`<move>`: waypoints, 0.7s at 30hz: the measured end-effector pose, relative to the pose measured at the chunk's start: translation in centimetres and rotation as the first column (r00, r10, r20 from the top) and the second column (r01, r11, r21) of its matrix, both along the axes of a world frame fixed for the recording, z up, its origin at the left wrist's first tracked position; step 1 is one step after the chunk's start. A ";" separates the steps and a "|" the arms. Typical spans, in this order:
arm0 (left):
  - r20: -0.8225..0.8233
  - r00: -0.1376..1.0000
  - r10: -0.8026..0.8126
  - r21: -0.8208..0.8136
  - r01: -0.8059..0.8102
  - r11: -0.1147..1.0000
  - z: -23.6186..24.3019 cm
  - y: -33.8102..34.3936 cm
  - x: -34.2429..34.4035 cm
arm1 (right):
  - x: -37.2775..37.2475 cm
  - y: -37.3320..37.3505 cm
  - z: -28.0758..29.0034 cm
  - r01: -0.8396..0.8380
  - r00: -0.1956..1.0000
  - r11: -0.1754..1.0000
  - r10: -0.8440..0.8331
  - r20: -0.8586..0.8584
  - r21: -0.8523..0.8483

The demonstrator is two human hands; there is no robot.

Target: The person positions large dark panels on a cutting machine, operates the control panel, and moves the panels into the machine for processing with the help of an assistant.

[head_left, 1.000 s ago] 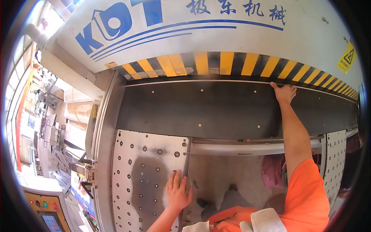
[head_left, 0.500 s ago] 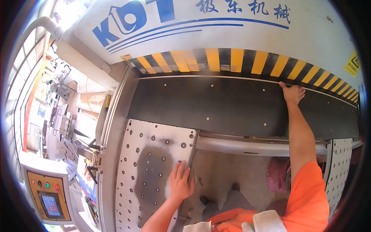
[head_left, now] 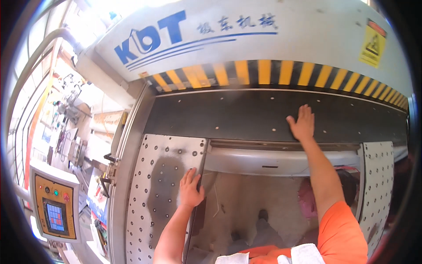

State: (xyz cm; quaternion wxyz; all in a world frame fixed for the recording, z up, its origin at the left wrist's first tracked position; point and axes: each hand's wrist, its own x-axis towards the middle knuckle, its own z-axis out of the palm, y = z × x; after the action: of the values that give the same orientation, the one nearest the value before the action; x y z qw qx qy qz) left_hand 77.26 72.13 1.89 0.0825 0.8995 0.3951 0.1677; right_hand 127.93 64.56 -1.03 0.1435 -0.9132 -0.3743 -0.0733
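Note:
My left hand [head_left: 190,189] lies with fingers apart on the inner edge of a white perforated plate [head_left: 138,200], which has a dark worn patch. My right hand [head_left: 302,124] is open and laid flat, fingers pointing forward, on the long black bed [head_left: 220,112] of a large grey machine [head_left: 316,35]. Above that bed runs a yellow and black striped band [head_left: 265,71]. A grey bar [head_left: 241,163] spans the gap between the left plate and a second perforated plate [head_left: 378,180] on the right.
A control panel with touchscreen [head_left: 54,215] stands at lower left, below a bent tube and beside metal rails and a bracket [head_left: 110,169]. A workshop with tables and stacked pieces is beyond. Under the gap are a concrete floor [head_left: 237,198], my feet and a maroon item [head_left: 307,198].
My right hand has left the thin light strip at the back of the black bed and moved nearer and leftward onto the bed's middle. The view has shifted slightly; my left hand still rests on its plate.

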 end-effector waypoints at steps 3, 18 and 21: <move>0.030 1.000 0.002 0.051 -0.004 0.999 -0.6 -0.5 -0.3 | -4.7 -5.1 -0.2 -0.145 0.988 0.989 0.146 0.039 -0.034; -0.080 0.992 0.094 -0.005 -0.095 0.996 -0.8 -17.1 -14.5 | -25.5 -50.1 -4.8 -0.192 0.934 0.948 0.097 -0.342 -0.254; -0.075 0.992 0.103 0.004 -0.103 0.995 -1.1 -20.8 -18.7 | -26.8 -54.2 0.1 -0.038 0.962 0.970 -0.030 -0.273 -0.241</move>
State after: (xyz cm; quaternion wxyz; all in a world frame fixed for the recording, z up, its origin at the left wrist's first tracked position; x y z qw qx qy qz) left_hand 58.51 51.30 0.76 0.0585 0.8835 0.4439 0.1379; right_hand 101.10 10.37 -0.97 0.0806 -0.9244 -0.3589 0.1007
